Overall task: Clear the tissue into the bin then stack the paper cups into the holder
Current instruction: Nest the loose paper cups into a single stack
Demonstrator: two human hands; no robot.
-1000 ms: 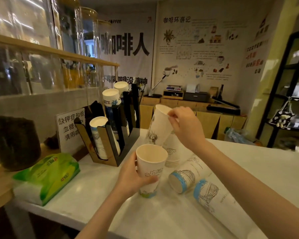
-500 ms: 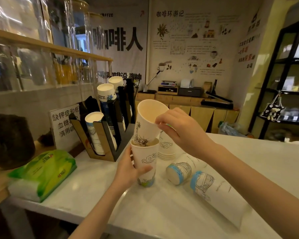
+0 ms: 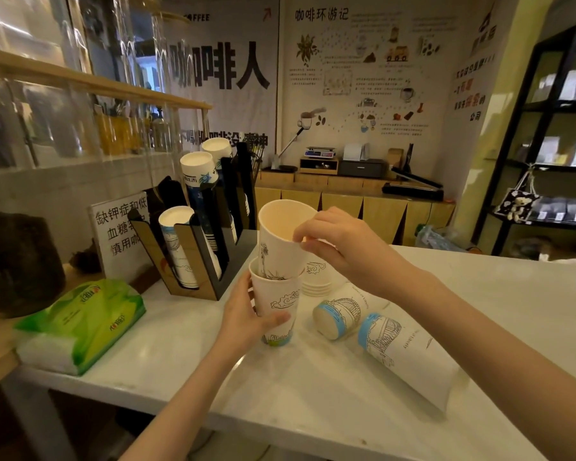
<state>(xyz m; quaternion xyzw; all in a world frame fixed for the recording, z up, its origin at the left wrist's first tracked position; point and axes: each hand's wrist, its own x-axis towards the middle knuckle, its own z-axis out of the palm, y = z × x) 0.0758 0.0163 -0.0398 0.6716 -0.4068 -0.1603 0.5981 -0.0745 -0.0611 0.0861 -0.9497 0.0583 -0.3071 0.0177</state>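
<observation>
My left hand (image 3: 246, 319) grips a white paper cup (image 3: 276, 306) standing upright on the counter. A second paper cup (image 3: 280, 239) sits part way inside it, tilted left, and my right hand (image 3: 336, 246) pinches its rim. Behind them stands a short stack of cups (image 3: 318, 277). Two sleeves of cups lie on their sides to the right: the nearer-left one (image 3: 341, 314) and a longer one (image 3: 403, 354). The black and wood cup holder (image 3: 193, 257) stands at the left with several cup stacks in its slots. No bin is in view.
A green pack of tissues (image 3: 80, 322) lies at the counter's left end beside a white sign (image 3: 122, 232). A dark jar (image 3: 17, 261) stands on the wooden ledge. The white counter (image 3: 496, 311) stretches right. A black shelf unit (image 3: 552, 144) stands at the far right.
My right hand brought its cup down from above and set its base into the cup in my left hand, where it now sits deeper. The view shifted slightly.
</observation>
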